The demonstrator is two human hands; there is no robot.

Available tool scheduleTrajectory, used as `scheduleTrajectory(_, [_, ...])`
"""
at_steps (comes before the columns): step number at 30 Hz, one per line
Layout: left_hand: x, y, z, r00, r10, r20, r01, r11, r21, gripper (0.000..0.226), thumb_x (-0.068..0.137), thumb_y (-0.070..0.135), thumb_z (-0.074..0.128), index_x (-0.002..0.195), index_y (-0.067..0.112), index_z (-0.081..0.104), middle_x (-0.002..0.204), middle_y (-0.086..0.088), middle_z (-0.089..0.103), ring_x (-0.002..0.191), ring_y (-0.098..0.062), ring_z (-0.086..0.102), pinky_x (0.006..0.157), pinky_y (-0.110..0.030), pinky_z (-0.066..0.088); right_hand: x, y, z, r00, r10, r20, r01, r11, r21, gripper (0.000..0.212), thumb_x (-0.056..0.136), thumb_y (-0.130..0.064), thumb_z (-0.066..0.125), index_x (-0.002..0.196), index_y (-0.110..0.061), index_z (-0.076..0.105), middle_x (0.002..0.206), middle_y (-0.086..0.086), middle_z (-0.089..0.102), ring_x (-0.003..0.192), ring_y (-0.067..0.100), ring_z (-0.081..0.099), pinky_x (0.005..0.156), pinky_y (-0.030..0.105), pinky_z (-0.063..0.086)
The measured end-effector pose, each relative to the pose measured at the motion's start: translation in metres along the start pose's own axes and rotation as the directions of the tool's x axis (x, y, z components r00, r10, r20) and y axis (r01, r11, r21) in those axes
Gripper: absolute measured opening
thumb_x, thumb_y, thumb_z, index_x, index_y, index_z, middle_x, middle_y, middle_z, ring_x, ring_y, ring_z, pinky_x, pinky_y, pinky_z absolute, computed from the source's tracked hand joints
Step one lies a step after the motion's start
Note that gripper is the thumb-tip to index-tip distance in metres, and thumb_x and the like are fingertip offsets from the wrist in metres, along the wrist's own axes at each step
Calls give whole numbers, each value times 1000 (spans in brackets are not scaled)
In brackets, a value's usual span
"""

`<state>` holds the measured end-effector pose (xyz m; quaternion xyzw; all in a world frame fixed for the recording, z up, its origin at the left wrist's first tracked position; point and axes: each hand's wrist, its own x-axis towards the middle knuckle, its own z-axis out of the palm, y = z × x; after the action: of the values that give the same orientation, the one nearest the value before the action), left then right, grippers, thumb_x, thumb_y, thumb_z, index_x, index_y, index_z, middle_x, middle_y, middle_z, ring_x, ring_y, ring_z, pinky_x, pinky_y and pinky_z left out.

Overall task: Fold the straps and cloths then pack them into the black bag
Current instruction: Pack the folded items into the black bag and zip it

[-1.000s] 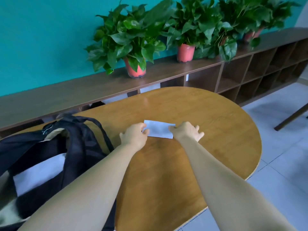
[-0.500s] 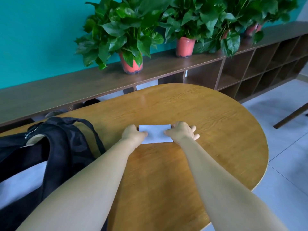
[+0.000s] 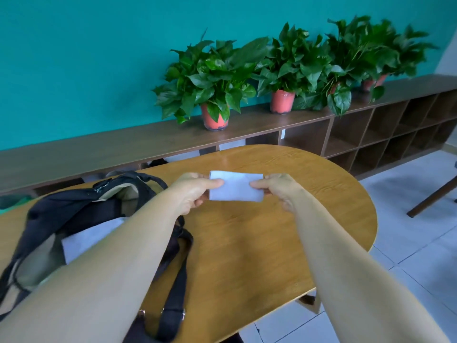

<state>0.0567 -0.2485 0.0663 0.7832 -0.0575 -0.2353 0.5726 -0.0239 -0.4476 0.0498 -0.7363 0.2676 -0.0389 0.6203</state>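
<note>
In the head view, the small folded pale cloth (image 3: 236, 186) no longer lies flat on the wooden table (image 3: 247, 248) as it did half a second ago. It is now raised in front of the person, its broad face turned toward the camera, above the far middle of the tabletop. The left hand (image 3: 194, 193) pinches the cloth's 9 o'clock edge, with the thumb on the near face and the curled fingers behind. The right hand (image 3: 280, 189) pinches the 3 o'clock edge in the same way, so the cloth is stretched between the two hands. Earlier both hands pressed down on the cloth against the wood. The black bag (image 3: 71, 211) sits at about 8 o'clock from the cloth, on the left part of the table. Its mouth gapes and shows a tan lining and another pale cloth (image 3: 84, 241) inside. One black strap (image 3: 175, 288) trails from the bag toward 6 o'clock, to the near table edge. At 12 o'clock beyond the table, potted plants (image 3: 215, 78) stand on a long brown shelf (image 3: 123, 144) against the teal wall. They appear lower in the frame than before, as the camera has tilted up.
</note>
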Motion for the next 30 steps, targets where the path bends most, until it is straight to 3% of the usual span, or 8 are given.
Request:
scheduleTrajectory(5, [-54,22,-50,999,34,-18,-35,999,-40,21,79,25,78,89,18,60,72,5,64,58,-9,48,54,-22,29,-44,-47,30,994,-75,74,77,997,-25,15,77,-20,75,78,-13,63,100,3,68,92,18,59,61,22,33])
scheduleTrajectory(8, [-84,20,-93,998,27,-60,-31,998,-60,20,81,23,76,86,18,58,60,7,61,53,-8,47,57,-24,26,-62,-71,65,984,-113,134,122,991,-61,16,79,-17,74,90,-9,66,107,7,68,89,18,59,55,19,32])
scheduleTrajectory(11, [-110,6,-143,994,1,-110,-8,998,-70,24,80,25,77,92,16,59,72,1,58,59,-11,45,57,-25,28,-76,-92,112,970,-126,208,147,985,-88,31,79,-16,74,106,-2,66,108,8,67,91,19,59,54,20,32])
scheduleTrajectory(16, [-140,-31,-212,963,-82,-255,54,992,-115,19,80,24,77,85,19,59,81,3,63,67,-13,51,63,-26,29,-87,-108,202,935,-150,322,195,974,-115,28,76,-9,75,100,0,66,94,9,65,81,20,59,64,24,48])
scheduleTrajectory(21, [-151,-72,-256,933,-167,-319,133,983,-127,13,82,21,75,86,18,63,87,-1,68,65,-12,57,57,-22,28,-83,-100,275,923,-102,371,232,916,-326,26,70,-16,76,72,-11,51,77,7,49,70,21,46,61,27,39])
scheduleTrajectory(25, [-140,-96,-261,925,-186,-333,177,983,-58,17,81,20,76,90,10,65,78,-6,66,51,-13,53,48,-21,25,-76,-86,300,945,-22,327,219,786,-579,25,72,-25,71,74,-13,50,83,5,54,95,30,55,100,44,38])
scheduleTrajectory(27, [-132,-103,-253,930,-164,-329,165,986,-26,17,81,13,76,79,8,60,65,-5,62,46,-13,51,42,-19,35,-73,-78,299,959,34,281,178,699,-693,24,79,-25,65,75,-13,44,81,4,47,95,29,48,103,42,28])
scheduleTrajectory(30, [-119,-113,-235,926,-164,-341,189,981,42,33,83,8,73,66,9,46,67,-4,52,59,-16,53,70,-22,52,-68,-65,292,973,63,224,141,607,-782,26,81,-27,64,76,-14,42,84,3,44,98,28,43,107,45,25])
